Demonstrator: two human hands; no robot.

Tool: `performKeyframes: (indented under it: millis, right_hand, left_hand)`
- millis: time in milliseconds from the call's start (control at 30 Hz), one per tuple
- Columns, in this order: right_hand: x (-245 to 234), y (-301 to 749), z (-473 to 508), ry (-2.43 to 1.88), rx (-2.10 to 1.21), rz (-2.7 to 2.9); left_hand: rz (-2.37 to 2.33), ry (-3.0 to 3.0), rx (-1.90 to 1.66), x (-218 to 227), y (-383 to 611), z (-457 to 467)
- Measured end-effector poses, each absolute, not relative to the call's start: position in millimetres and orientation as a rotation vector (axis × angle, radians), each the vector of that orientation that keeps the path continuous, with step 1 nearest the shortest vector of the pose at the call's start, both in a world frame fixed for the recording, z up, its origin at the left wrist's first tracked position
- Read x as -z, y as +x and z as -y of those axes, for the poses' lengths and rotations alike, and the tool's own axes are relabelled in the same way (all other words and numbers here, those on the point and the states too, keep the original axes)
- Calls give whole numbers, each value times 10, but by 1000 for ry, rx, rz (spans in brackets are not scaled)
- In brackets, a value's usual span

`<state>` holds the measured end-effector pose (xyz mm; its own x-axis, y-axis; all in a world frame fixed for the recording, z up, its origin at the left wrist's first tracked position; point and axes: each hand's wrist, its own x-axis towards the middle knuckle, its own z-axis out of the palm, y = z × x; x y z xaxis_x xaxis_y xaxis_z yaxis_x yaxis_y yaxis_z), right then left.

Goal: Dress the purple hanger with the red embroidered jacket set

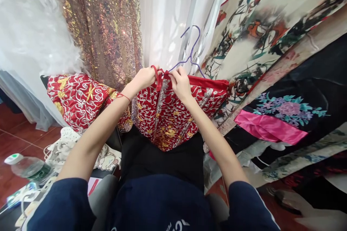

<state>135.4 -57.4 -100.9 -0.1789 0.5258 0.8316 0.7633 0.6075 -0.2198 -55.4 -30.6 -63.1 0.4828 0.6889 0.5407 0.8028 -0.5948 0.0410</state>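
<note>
A red garment point(168, 126) with gold and silver embroidery lies across my lap, its plain red band along the top edge. My left hand point(145, 79) is closed on a thin red cord point(155, 74) that loops at the band. Just to the right, my right hand point(180, 83) pinches the top edge of the garment close to a small red knot point(166, 73). What lies between the fingertips is partly hidden. Behind the band a purple wire hanger point(191, 52) stands up, its hook curving left.
Another red embroidered piece point(78, 97) rests at the left. A sequined gown point(104, 21) and white feathers point(35, 25) hang behind it. Floral garments point(252, 32) and a black one with a pink band point(271, 126) hang right. A plastic bottle point(29, 168) stands at lower left.
</note>
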Motion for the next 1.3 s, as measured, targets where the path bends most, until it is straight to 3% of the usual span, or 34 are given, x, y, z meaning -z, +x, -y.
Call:
performKeyframes:
  millis: [233,600,767,900,967,1300]
  right_hand:
    - [998,1253,515,-979,324,1839]
    - [1079,1209,667,-994,236,1739]
    - [1702,943,1086,-1057,64,1347]
    - [2488,608,1228,-1194,-556,1086]
    - [2759,477,1184,-1214,-688,1046]
    - [2923,456,948,-1213,-944,887]
  left_hand:
    - [1255,-2541,1067,762,-557,310]
    - [1154,-2586,1069,776,-516,362]
    - [1207,-2540,1081,800,-477,406]
    - [1192,-2538,1109,845,-472,387]
    - [1183,-2535,1118,873,-472,381]
    - [1208,-2529,1142,922,-421,455]
